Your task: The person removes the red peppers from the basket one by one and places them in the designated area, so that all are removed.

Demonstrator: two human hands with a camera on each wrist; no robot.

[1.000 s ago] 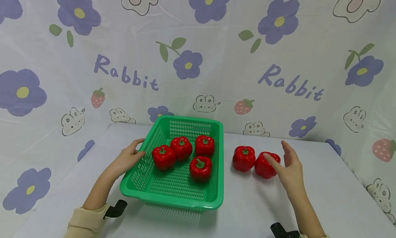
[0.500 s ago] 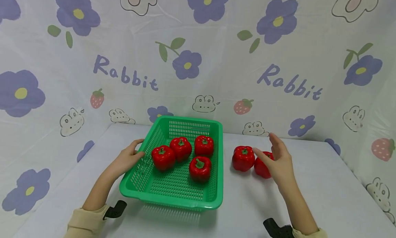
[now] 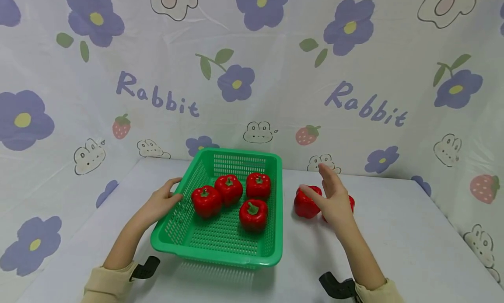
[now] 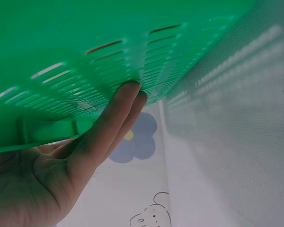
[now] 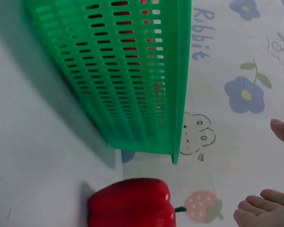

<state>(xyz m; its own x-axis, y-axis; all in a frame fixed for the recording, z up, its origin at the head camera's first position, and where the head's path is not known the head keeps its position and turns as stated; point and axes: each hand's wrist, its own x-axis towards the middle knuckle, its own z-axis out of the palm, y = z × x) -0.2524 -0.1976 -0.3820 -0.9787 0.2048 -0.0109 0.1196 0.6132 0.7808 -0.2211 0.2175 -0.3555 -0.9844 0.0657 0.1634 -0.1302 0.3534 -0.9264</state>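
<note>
Fingers (image 4: 116, 109) straight, my left hand (image 3: 159, 203) likely steadies the green rectangular plastic basket (image 3: 220, 255); rightward, my right hand (image 3: 334, 201) spreads empty.

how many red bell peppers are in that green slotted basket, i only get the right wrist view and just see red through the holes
Observer: Four red bell peppers sit in the green slotted basket, as the head view shows.
Operator: ok and wheres the left hand
Observer: The left hand is at the basket's left side, opposite the side that faces the peppers outside.
Operator: is the pepper i see the only one outside it
Observer: No, the head view shows a pair of loose peppers on the white table, both partly hidden by the right hand.
</note>
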